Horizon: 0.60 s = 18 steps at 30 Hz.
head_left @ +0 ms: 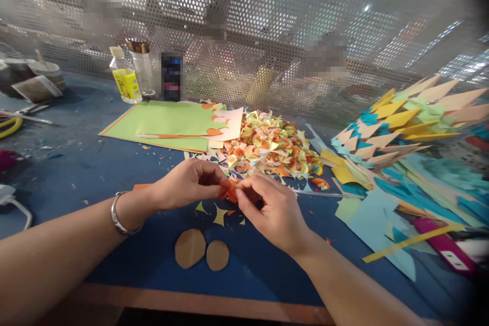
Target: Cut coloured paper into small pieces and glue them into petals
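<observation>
Between my two hands is a small piece of orange paper, pinched from both sides above the blue table. My left hand, with a silver bangle at the wrist, has thumb and forefinger closed on its left edge. The fingers of my right hand close on the right edge. Nearer to me lie two round brown cardboard discs, a larger one and a smaller one. Just under my hands are a few pale green paper scraps.
Beyond my hands rises a heap of colourful paper scraps. Left of it lie green paper sheets, with a yellow-labelled bottle, a glass jar and a phone behind. A spiky folded-paper piece stands right.
</observation>
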### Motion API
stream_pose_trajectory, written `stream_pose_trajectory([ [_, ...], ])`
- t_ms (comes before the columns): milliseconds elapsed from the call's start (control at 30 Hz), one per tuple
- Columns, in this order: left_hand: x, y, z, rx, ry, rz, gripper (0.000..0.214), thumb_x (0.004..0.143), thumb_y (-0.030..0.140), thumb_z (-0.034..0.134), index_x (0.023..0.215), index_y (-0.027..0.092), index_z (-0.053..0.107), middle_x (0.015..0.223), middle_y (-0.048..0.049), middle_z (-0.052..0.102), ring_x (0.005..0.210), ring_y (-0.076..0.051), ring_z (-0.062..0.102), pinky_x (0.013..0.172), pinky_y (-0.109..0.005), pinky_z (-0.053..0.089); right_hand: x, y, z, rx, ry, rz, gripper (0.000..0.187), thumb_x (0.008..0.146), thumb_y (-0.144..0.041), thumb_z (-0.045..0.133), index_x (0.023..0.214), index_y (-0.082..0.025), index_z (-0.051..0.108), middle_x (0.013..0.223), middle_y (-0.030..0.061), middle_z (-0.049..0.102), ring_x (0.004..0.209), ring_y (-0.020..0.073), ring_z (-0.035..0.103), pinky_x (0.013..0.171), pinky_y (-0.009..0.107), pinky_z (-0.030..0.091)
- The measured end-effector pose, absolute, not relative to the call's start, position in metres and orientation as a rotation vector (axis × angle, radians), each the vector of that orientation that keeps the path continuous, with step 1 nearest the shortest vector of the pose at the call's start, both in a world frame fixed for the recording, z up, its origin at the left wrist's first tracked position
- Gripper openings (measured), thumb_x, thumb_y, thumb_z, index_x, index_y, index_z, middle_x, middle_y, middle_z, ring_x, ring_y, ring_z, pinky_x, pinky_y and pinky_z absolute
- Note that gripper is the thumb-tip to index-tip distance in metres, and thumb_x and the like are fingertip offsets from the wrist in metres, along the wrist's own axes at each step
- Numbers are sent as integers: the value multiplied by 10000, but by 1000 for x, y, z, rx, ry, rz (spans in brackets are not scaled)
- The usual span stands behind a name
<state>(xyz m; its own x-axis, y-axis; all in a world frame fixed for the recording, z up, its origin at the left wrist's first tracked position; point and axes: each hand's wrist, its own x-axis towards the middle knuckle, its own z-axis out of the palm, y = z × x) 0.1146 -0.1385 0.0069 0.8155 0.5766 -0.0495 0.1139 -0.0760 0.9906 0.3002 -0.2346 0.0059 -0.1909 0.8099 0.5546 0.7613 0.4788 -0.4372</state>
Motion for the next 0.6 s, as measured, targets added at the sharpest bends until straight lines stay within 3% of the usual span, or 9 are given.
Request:
stream_pose_trajectory([
  [267, 112, -132, 8, 1590, 665, 660, 145, 708, 166, 694, 781, 150, 569, 674, 12, 649, 601, -81, 582, 580, -206, 427, 322, -233, 14, -1505, -1913, 132, 160, 905, -263, 554, 766, -192, 589, 702, 5, 593, 641, 125, 562, 622, 257, 452],
  [400, 112, -131, 11, 1544, 753, 728, 76, 706, 155, 644, 750, 155, 582, 672, -3, 650, 595, -88, 560, 567, -222, 401, 340, -240, 15, -1743, -1911, 253, 197, 894, -331, 575, 744, -204, 593, 699, 2, 620, 539, 118, 547, 535, 256, 435],
  [600, 113, -134, 15, 1435, 764, 706, 33, 744, 166, 601, 772, 148, 604, 703, -26, 682, 610, -95, 592, 602, -233, 443, 356, -267, 5, -1973, -1834, 219, 194, 857, -403, 605, 802, -217, 616, 726, 25, 657, 560, 160, 606, 531, 284, 471],
])
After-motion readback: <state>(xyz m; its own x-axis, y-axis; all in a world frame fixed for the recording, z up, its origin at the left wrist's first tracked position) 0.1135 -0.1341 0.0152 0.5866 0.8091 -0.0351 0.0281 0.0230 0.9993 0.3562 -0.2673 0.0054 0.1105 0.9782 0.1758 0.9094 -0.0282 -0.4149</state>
